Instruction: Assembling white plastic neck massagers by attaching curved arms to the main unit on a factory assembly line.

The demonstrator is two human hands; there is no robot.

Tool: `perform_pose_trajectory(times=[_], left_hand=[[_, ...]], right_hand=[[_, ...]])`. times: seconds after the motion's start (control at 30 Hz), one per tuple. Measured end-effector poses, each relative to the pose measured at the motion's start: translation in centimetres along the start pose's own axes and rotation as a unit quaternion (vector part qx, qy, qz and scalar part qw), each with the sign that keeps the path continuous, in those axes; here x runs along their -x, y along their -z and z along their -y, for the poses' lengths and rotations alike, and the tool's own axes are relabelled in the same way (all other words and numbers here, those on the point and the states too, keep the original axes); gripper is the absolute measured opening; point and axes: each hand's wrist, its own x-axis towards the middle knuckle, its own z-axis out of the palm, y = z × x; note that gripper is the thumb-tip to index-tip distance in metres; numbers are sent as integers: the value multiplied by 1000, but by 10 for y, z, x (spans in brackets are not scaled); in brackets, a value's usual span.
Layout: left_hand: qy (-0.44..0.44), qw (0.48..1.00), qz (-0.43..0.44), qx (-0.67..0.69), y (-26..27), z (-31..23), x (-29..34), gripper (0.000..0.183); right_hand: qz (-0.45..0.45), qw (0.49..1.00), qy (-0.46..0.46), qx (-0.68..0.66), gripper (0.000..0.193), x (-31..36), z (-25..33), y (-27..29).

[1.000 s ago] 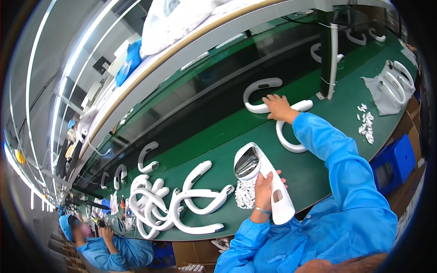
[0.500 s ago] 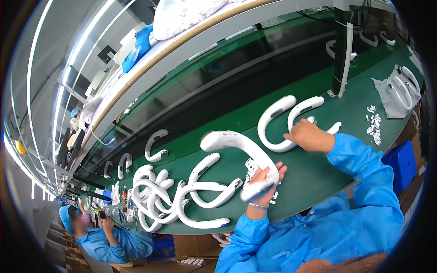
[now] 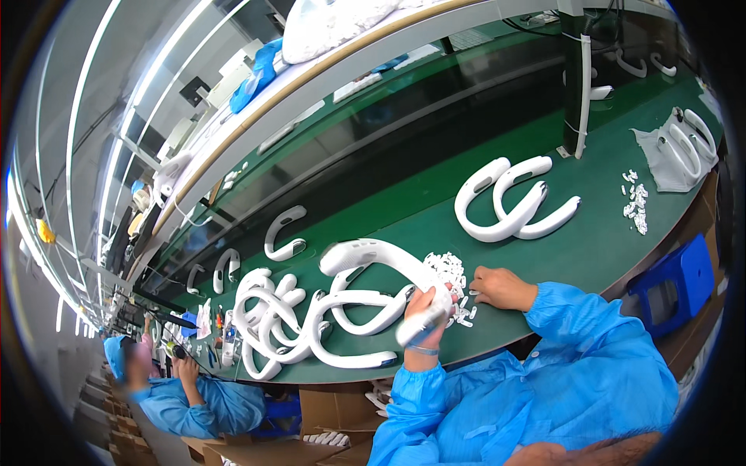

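Observation:
My left hand [image 3: 427, 329] is closed around one end of a white C-shaped neck fan [image 3: 396, 260], raised above the table with its curve pointing away. Beside it is a pile of small white plastic pieces [image 3: 445, 269], partly spread toward the table's front edge. At the right side of this pile, my right hand [image 3: 507, 289] has its fingers drawn together near the loose pieces; whatever they pinch is too small to make out. Two more neck fans [image 3: 497, 230] lie overlapping farther back, beyond my right hand.
Several neck fans [image 3: 268, 318] lie tangled on the green table [image 3: 590, 233] to my left. At right are more small pieces [image 3: 636, 208] and neck fans on a grey cloth [image 3: 651, 159]. A black post [image 3: 573, 101] rises behind. A blue stool [image 3: 674, 283] and a seated co-worker [image 3: 194, 404] flank me.
My right hand has left the two neck fans and come back toward me to the small pieces. One of those fans now lies overlapping the other. My left hand still holds its fan, slightly lower.

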Motion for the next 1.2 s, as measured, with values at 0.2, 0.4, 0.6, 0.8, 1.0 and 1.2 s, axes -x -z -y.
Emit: perform_pose_trajectory(times=[0.2, 0.4, 0.6, 0.8, 1.0, 1.2], left_hand=[[-57, 990, -14, -125, -14, 0, 31, 32], [-70, 993, -4, -99, -14, 36, 13, 30], [-66, 993, 41, -88, -43, 52, 10, 33], [-116, 989, 41, -76, -65, 73, 7, 22], [11, 988, 116, -99, -78, 79, 16, 33], [-19, 992, 70, -107, -71, 79, 12, 28]], right_hand=[[-2, 998, 15, 54, 12, -3, -5, -8], [-24, 722, -306, -620, 13, 2, 18, 29], [-101, 877, -197, -427, 19, 16, 30, 49], [-188, 981, 14, -53, 12, 12, 51, 76], [-177, 937, -122, -275, 19, 21, 44, 71], [-168, 939, -46, -297, 24, 32, 26, 87]])
